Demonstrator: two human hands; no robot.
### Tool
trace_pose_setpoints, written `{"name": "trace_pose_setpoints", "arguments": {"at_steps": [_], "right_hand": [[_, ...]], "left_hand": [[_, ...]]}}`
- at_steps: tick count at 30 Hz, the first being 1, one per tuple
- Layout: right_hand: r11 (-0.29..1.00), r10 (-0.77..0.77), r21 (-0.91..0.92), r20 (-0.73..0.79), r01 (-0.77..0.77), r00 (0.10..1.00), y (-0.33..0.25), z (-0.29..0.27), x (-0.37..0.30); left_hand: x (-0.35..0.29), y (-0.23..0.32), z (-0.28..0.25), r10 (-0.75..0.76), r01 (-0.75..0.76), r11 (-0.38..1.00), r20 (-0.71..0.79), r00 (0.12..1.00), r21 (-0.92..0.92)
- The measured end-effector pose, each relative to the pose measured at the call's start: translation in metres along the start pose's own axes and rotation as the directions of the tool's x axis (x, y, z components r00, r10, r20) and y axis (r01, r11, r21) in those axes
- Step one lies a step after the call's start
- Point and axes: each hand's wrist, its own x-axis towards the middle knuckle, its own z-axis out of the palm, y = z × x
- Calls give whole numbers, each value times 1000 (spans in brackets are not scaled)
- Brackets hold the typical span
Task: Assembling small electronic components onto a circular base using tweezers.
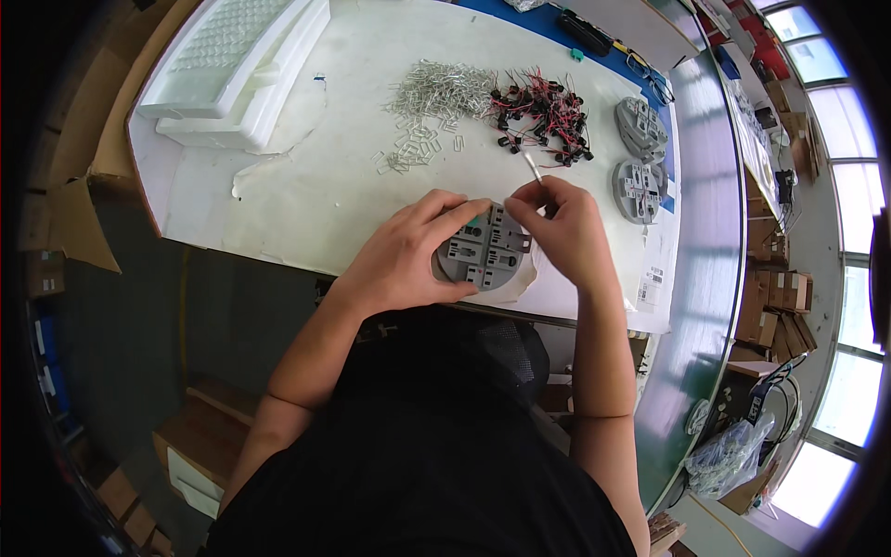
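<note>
A round grey plastic base (484, 251) with slots and raised blocks lies near the front edge of the table. My left hand (404, 251) grips it from the left, fingers along its far rim and thumb at its near edge. Above its right side, my right hand (564, 223) is closed with finger and thumb together. Out of this pinch sticks a slim whitish piece (532, 165), pointing away from me; its lower end is hidden by the fingers. Beyond the base lie a heap of bent silvery wire clips (444, 93) and a heap of small black parts with red leads (543, 111).
Stacks of similar grey bases (639, 190) stand on the right of the white table (306, 204). White foam trays (227, 84) occupy the far left, beside a cardboard box (111, 167). At the back, a dark-handled tool (585, 32) rests on a blue strip.
</note>
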Motion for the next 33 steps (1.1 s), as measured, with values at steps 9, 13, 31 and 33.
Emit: {"name": "trace_pose_setpoints", "arguments": {"at_steps": [9, 13, 31, 33], "right_hand": [[965, 164, 158, 245, -207, 956, 15, -14, 15], [828, 254, 442, 255, -346, 933, 32, -19, 14], [828, 153, 522, 143, -205, 978, 43, -13, 8], [831, 156, 517, 139, -206, 978, 42, -12, 10]], "left_hand": [[8, -5, -7, 65, -64, 994, 2, 998, -86], [20, -1, -7, 74, -73, 997, -134, 988, 11], [56, 29, 2, 11, -82, 911, 174, 985, 405], [55, 31, 4, 17, -101, 890, 189, 982, 444]]}}
